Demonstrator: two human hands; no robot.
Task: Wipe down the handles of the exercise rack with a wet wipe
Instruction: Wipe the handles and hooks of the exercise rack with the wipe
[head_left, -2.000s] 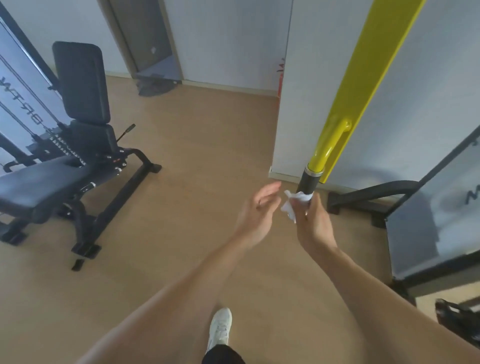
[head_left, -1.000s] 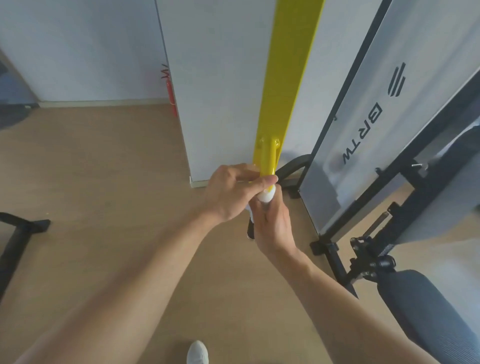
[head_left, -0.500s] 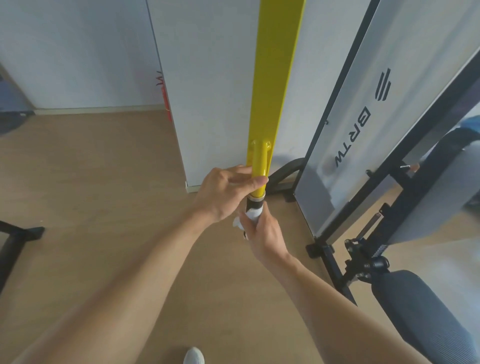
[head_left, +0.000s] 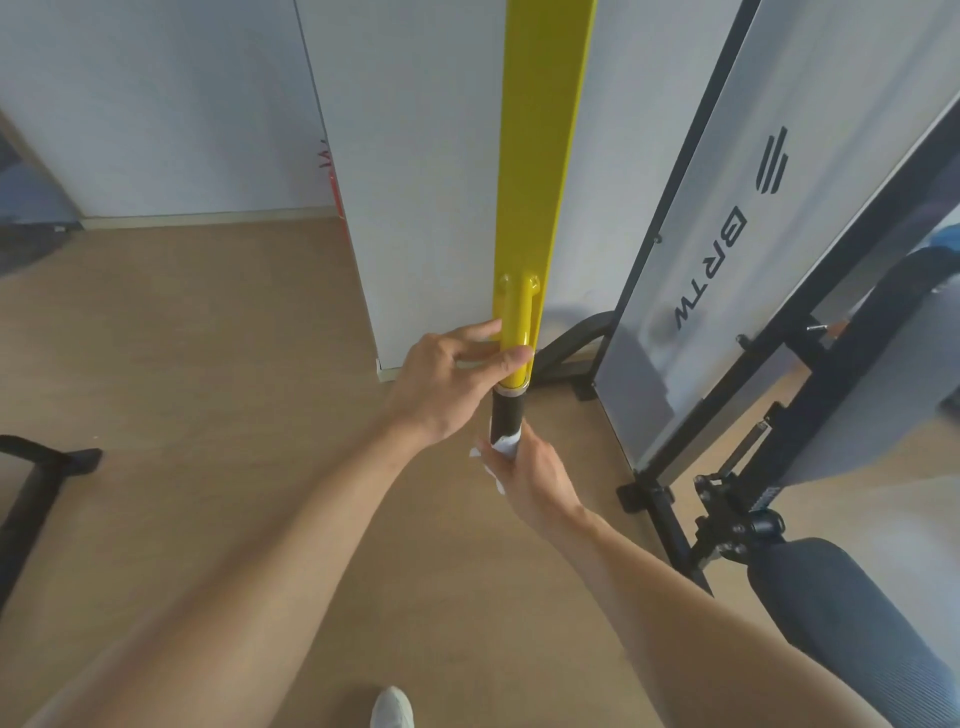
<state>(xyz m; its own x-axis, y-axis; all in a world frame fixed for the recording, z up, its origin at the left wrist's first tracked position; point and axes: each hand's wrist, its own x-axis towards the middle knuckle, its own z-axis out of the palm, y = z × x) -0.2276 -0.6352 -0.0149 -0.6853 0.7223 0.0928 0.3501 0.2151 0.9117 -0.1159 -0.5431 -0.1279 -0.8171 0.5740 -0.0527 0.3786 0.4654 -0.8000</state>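
Left hand wraps the yellow bar just above the black handle, apparently steadying it. Right hand clasps the wet wipe round the handle's lower end, set to rub.

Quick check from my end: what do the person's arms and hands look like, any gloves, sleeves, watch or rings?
Both arms are bare to the frame edge, no sleeves in view. The left hand and right hand wear no gloves. No watch, band or ring shows on the sides facing the camera. No markings are visible.
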